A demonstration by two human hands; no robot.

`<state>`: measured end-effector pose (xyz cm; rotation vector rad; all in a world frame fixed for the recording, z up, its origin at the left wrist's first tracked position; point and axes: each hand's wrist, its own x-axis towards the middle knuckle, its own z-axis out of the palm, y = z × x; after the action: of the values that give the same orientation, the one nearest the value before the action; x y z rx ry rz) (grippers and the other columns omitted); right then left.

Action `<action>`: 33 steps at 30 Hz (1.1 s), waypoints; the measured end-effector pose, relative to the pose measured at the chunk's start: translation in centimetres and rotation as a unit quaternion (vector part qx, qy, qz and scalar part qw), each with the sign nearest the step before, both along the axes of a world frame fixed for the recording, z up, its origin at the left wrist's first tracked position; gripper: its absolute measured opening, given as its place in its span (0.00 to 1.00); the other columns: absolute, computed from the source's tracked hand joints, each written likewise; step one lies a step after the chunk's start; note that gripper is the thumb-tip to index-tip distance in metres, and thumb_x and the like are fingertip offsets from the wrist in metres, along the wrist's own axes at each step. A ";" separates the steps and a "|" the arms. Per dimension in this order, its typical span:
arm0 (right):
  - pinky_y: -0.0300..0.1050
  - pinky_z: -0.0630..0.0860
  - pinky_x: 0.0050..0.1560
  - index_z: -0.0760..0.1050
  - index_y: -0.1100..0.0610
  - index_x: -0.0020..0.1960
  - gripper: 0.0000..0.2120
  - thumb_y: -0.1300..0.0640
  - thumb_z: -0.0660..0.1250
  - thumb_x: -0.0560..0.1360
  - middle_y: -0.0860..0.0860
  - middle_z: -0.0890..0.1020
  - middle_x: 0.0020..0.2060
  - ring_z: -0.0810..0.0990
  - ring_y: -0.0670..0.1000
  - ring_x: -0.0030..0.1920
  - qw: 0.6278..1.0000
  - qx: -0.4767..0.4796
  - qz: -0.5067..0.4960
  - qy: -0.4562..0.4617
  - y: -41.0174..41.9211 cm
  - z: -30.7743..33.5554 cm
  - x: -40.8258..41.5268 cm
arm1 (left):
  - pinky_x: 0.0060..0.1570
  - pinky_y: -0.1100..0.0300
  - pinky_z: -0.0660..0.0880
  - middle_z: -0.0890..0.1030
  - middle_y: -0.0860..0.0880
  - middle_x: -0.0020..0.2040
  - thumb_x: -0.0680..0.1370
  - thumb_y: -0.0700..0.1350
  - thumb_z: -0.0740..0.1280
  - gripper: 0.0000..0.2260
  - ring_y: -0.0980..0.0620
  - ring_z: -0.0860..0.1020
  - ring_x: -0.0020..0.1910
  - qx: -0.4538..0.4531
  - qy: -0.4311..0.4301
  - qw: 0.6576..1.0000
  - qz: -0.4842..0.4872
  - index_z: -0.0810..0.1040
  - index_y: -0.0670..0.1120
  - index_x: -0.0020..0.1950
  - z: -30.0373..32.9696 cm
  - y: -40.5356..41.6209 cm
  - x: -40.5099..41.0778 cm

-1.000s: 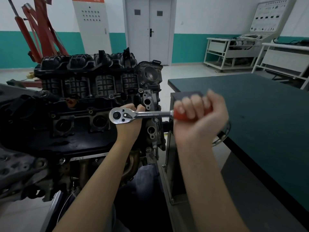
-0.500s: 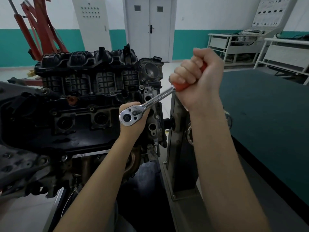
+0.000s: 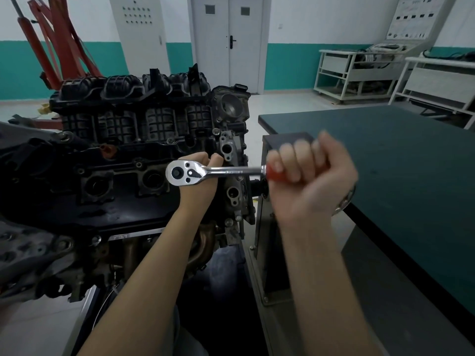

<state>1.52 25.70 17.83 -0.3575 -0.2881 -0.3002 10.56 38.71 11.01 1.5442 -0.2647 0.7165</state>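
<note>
A chrome ratchet wrench [image 3: 226,172] with a red handle lies level across the right end of a black car engine [image 3: 133,155] on a stand. My right hand [image 3: 305,178] grips the red handle in a fist and is motion-blurred. My left hand [image 3: 199,186] sits behind the ratchet head, fingers curled round whatever hangs under it; the socket or extension there is hidden. The ratchet head is over the engine's top cover near two open round ports.
A dark green workbench [image 3: 385,160] stands to the right, its edge close to my right wrist. A grey metal stand upright [image 3: 267,227] is between engine and bench. A red engine hoist [image 3: 59,44], white doors [image 3: 228,42] and white trolleys [image 3: 359,70] are farther back.
My right hand swung the handle up to a steep angle, then back down to level. My left hand stayed behind the ratchet head.
</note>
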 end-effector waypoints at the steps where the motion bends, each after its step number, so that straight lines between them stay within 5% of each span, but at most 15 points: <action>1: 0.37 0.63 0.25 0.60 0.52 0.24 0.19 0.60 0.57 0.73 0.46 0.60 0.18 0.57 0.46 0.20 0.999 -0.035 0.023 0.005 -0.6 1.2 1.1 | 0.25 0.63 0.55 0.60 0.58 0.19 0.73 0.34 0.65 0.22 0.59 0.57 0.22 0.013 0.001 1.000 0.007 0.57 0.48 0.25 -0.1 0.0 0.1; 6: 0.35 0.61 0.22 0.59 0.54 0.27 0.20 0.62 0.56 0.77 0.46 0.59 0.18 0.57 0.45 0.19 0.991 -0.091 0.080 0.057 -1.3 5.1 4.1 | 0.28 0.62 0.64 0.67 0.57 0.23 0.68 0.49 0.65 0.14 0.58 0.64 0.25 0.036 0.028 0.999 -0.011 0.63 0.50 0.26 -0.2 -0.1 -0.2; 11: 0.36 0.63 0.25 0.61 0.52 0.25 0.20 0.60 0.57 0.75 0.46 0.60 0.19 0.58 0.46 0.20 0.998 0.031 -0.017 0.042 0.3 0.5 0.3 | 0.26 0.63 0.55 0.59 0.58 0.21 0.74 0.33 0.66 0.24 0.60 0.57 0.22 0.017 0.000 1.000 0.008 0.56 0.49 0.26 -0.2 -0.1 0.0; 15: 0.40 0.67 0.26 0.61 0.52 0.24 0.22 0.60 0.53 0.77 0.47 0.60 0.19 0.60 0.47 0.21 0.992 0.106 -0.047 0.045 1.4 -2.9 -2.5 | 0.26 0.62 0.53 0.58 0.58 0.21 0.73 0.33 0.66 0.21 0.59 0.55 0.22 -0.004 -0.016 1.000 -0.013 0.59 0.44 0.25 -0.1 -0.4 -0.4; 20: 0.37 0.65 0.25 0.60 0.52 0.23 0.19 0.60 0.57 0.72 0.46 0.60 0.18 0.58 0.47 0.20 1.000 0.007 0.008 0.019 -0.6 0.1 0.3 | 0.25 0.69 0.56 0.61 0.58 0.20 0.74 0.32 0.66 0.24 0.60 0.59 0.21 0.008 0.001 1.000 0.010 0.57 0.49 0.26 -0.3 -0.2 0.2; 23: 0.36 0.63 0.24 0.60 0.53 0.25 0.20 0.62 0.56 0.74 0.46 0.60 0.17 0.57 0.46 0.19 0.995 -0.071 0.058 0.039 -1.4 3.3 3.1 | 0.30 0.65 0.61 0.69 0.57 0.28 0.72 0.45 0.67 0.14 0.58 0.66 0.28 0.037 0.044 0.998 0.006 0.65 0.52 0.30 -0.5 0.0 0.4; 25: 0.36 0.61 0.23 0.60 0.54 0.26 0.20 0.62 0.56 0.76 0.46 0.59 0.17 0.57 0.46 0.19 0.991 -0.090 0.076 0.058 -1.5 4.6 4.2 | 0.29 0.63 0.60 0.67 0.58 0.25 0.67 0.50 0.66 0.13 0.58 0.63 0.26 0.026 0.028 0.999 -0.011 0.65 0.55 0.25 -0.5 -0.2 0.3; 27: 0.35 0.61 0.23 0.60 0.54 0.27 0.19 0.62 0.56 0.76 0.46 0.60 0.18 0.57 0.45 0.19 0.993 -0.072 0.064 0.061 -1.3 4.6 4.1 | 0.28 0.63 0.58 0.64 0.58 0.22 0.66 0.52 0.65 0.15 0.59 0.60 0.24 0.012 0.016 1.000 -0.022 0.64 0.53 0.22 -0.2 -0.2 0.1; 33: 0.38 0.65 0.26 0.61 0.52 0.25 0.20 0.59 0.56 0.75 0.46 0.60 0.19 0.59 0.47 0.21 0.992 0.102 -0.029 0.061 0.7 -1.9 -1.5 | 0.24 0.69 0.56 0.59 0.58 0.20 0.71 0.36 0.66 0.20 0.60 0.57 0.21 -0.014 -0.021 1.000 0.006 0.57 0.48 0.27 -0.3 -0.6 0.0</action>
<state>0.00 26.41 15.93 -0.1808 -0.1259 -0.3603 10.53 38.16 10.72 1.5076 -0.2755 0.7594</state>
